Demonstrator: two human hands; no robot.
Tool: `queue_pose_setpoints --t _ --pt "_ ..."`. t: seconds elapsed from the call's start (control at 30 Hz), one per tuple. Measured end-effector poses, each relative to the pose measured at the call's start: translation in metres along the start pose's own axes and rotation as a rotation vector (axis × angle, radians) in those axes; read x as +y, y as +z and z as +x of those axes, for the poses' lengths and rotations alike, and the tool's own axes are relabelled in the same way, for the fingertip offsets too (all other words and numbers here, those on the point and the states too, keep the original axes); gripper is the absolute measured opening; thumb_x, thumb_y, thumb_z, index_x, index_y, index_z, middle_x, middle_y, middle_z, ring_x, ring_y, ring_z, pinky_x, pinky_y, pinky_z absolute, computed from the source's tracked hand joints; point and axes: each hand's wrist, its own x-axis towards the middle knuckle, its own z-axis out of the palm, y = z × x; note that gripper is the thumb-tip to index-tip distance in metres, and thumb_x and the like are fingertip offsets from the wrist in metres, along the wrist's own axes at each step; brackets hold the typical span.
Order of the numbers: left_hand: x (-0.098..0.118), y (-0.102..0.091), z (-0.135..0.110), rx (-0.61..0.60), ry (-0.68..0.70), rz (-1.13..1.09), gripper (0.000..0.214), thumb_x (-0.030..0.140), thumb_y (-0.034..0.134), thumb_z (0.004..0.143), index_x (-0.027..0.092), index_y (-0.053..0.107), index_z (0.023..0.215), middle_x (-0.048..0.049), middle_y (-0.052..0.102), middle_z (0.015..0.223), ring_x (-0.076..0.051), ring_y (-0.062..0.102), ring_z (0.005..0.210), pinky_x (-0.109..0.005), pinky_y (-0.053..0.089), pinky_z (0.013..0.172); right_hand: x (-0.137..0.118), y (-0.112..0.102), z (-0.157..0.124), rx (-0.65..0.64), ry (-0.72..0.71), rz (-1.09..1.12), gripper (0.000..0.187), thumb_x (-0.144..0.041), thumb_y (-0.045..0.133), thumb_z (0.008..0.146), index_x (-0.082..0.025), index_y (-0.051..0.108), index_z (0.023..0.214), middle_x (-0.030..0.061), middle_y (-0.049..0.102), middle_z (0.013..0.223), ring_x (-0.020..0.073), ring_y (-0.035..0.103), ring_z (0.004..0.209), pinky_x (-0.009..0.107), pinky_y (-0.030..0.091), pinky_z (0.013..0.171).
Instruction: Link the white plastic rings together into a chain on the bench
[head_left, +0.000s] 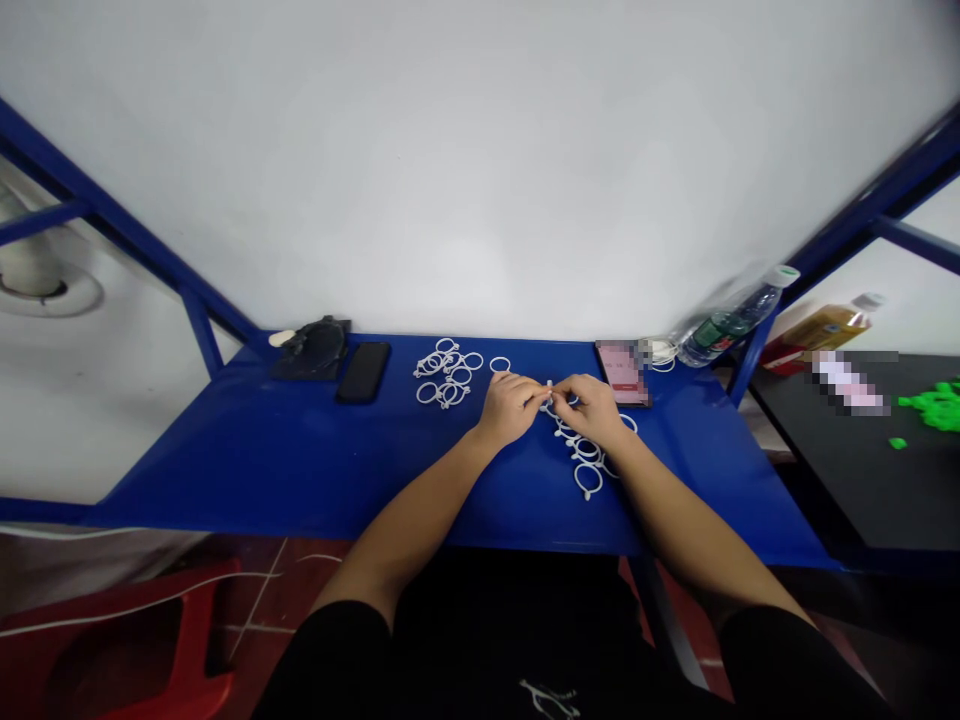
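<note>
My left hand [514, 405] and my right hand [589, 405] meet over the blue table, each closed in a pinch. Between their fingertips a bit of white shows, apparently part of a white curtain ring, mostly hidden by the fingers. A loose group of white curtain rings with small eyelets [589, 480] lies under and in front of my right hand. To the left of my left hand is another pile of white curtain rings [427, 393]. One single ring [499, 359] lies just behind my left hand.
On the blue table [285, 460] are a black phone [364, 372], a dark pouch-like item [315, 348], a lit phone [624, 375], a white cable [660, 352] and a leaning plastic bottle [739, 320]. A black table [847, 470] at right bears green pieces [937, 408]. A red stool [191, 650] stands below left.
</note>
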Motion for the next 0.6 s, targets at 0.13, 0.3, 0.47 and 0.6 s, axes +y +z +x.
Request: queue_pose_setpoints --t 0.13,0.3,0.47,0.6 --pt "0.002 0.002 -0.001 -0.063 -0.018 0.014 0.021 0.03 0.061 0.103 0.023 0.076 0.09 -0.0022 0.079 0.093 -0.017 0.071 0.087 -0.038 0.046 0.091 0.001 -0.001 -0.001 0.0 0.041 -0.001 0.015 -0.023 0.062 0.09 -0.023 0.062 0.075 0.0 0.068 0.066 0.0168 0.063 0.062 0.031 0.049 0.067" --pt "-0.003 -0.002 0.0 -0.229 -0.022 0.074 0.03 0.05 0.076 0.09 0.027 0.077 0.109 -0.0051 0.075 0.116 -0.024 0.065 0.111 -0.043 0.043 0.102 0.005 -0.007 0.001 0.114 0.159 -0.03 0.015 -0.028 0.059 0.096 -0.022 0.07 0.088 0.0033 0.074 0.077 0.0193 0.068 0.069 0.032 0.053 0.067" --pt "-0.028 -0.014 0.003 -0.261 -0.201 0.313 0.03 0.039 0.068 0.098 0.029 0.073 0.125 -0.0087 0.065 0.139 -0.032 0.054 0.129 -0.05 0.037 0.109 0.01 -0.008 0.002 0.181 0.214 -0.012 0.019 -0.034 0.058 0.1 -0.023 0.073 0.095 0.0049 0.077 0.085 0.0209 0.071 0.074 0.035 0.057 0.07" --pt "-0.046 -0.019 0.001 -0.354 -0.35 0.451 0.029 0.021 0.062 0.098 0.027 0.073 0.123 -0.0105 0.068 0.133 -0.034 0.055 0.124 -0.053 0.035 0.105 0.01 -0.003 -0.001 0.117 0.187 -0.002 0.02 -0.035 0.057 0.101 -0.023 0.074 0.096 0.0052 0.077 0.086 0.0217 0.073 0.077 0.035 0.058 0.072"
